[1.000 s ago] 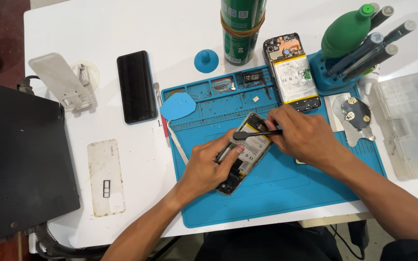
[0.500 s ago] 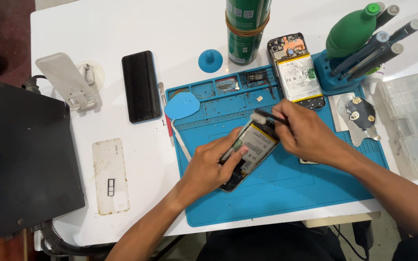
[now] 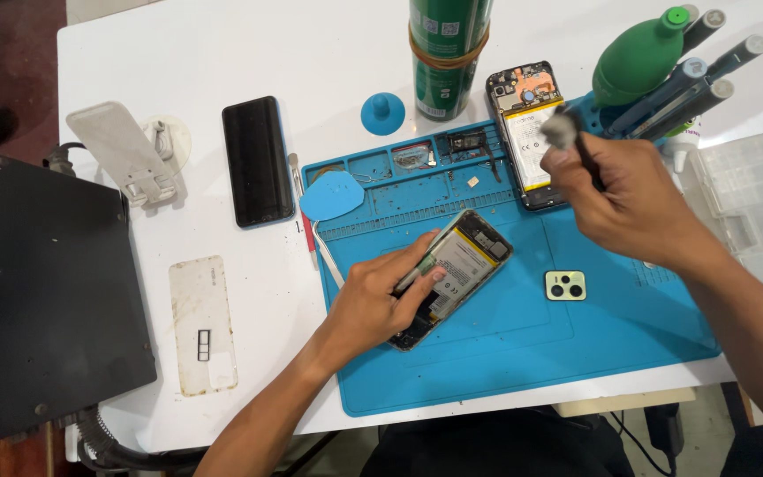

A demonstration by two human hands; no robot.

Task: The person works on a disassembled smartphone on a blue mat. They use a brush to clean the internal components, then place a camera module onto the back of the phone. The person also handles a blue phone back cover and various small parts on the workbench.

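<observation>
1. My left hand pinned the opened phone flat on the blue mat, its grip pressed along the phone's near edge, thumb on the battery.
2. I judged the phone light, stiff and fragile inside; best held by its frame edges.
3. My right hand hung up and to the right, its grip pinched around a small brush.
4. Beyond that grip stood a green cylindrical can with a label band; a pale square camera cover lay below it.

Black phone, blue suction cup, green blower, clear case.
</observation>
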